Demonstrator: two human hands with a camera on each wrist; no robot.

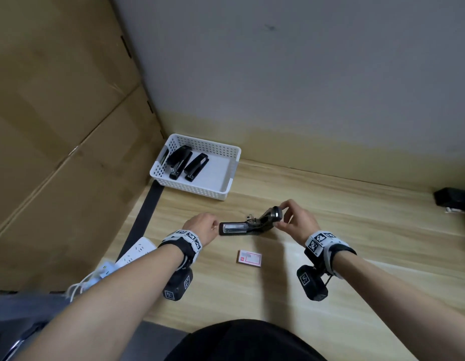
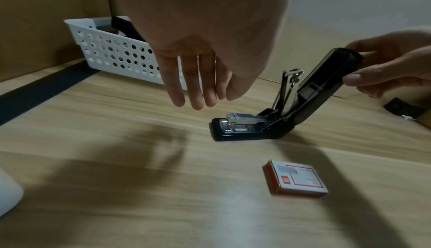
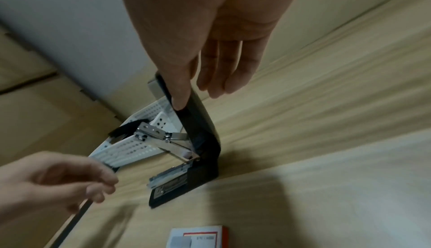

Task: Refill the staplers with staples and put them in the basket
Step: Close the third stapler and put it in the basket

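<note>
- Stapler (image 1: 245, 226), black, lay open on the wooden surface (image 1: 330, 282), its base flat and its top cover swung up at a slant.
- The right hand (image 1: 295, 221) pinched the raised cover's tip between thumb and fingers.
- The left hand (image 1: 202, 226) hovered just beside the base's front end, fingers relaxed and straight, holding nothing.
- A staple box (image 1: 249, 258) lay near the stapler, on the person's side.
- The white basket (image 1: 189, 188) stood in the far corner with two black staplers (image 1: 187, 162) inside.
</note>
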